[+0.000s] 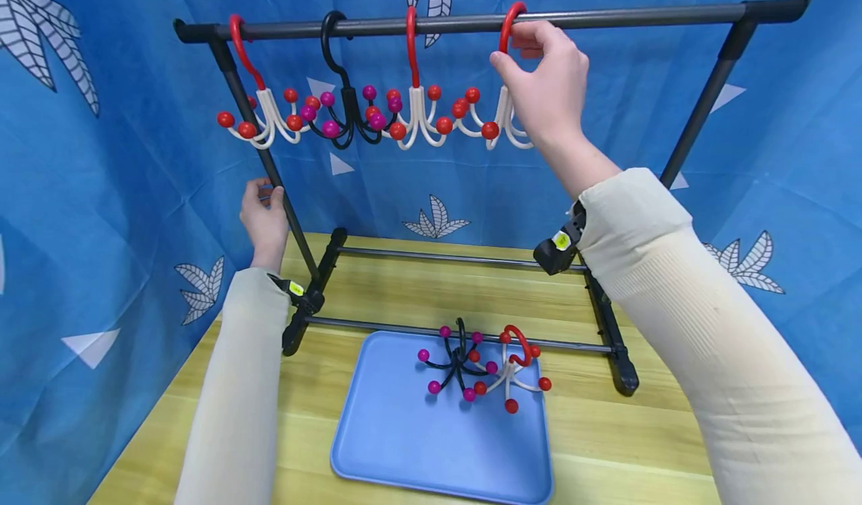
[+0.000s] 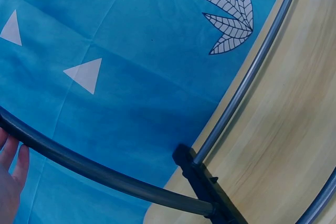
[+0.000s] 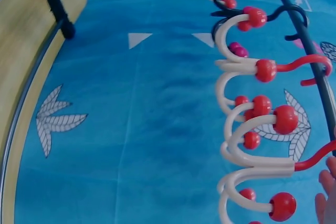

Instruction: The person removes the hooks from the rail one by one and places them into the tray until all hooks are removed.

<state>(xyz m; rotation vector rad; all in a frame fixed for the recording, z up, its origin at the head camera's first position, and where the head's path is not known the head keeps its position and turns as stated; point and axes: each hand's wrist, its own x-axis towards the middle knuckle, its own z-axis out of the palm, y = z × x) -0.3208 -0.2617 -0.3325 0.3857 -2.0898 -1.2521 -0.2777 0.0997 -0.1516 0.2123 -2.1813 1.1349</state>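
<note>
R hand (image 1: 555, 78), fingers clamped on hanger (image 1: 501, 107), L hand (image 1: 264, 217) ditto on post (image 1: 292, 217), 3 hangers (image 1: 349, 108) along rail (image 1: 626, 19), 2 hangers (image 1: 459, 361) in tray (image 1: 431, 445), bar (image 1: 397, 327) nr far rim

No text, brand or number can be read in any of the three views. Two yellow labels are seen in the head view, each borne by a black wrist camera. The right label (image 1: 561, 241) is set on the right wrist camera (image 1: 552, 260), just beside the right cuff (image 1: 633, 209); small dark marks are shown at its middle, but they are too blurred to be made out. The left label (image 1: 296, 289) is carried by the left wrist camera (image 1: 280, 283), beside the left cuff (image 1: 256, 288); its tiny marks likewise cannot be deciphered.
</note>
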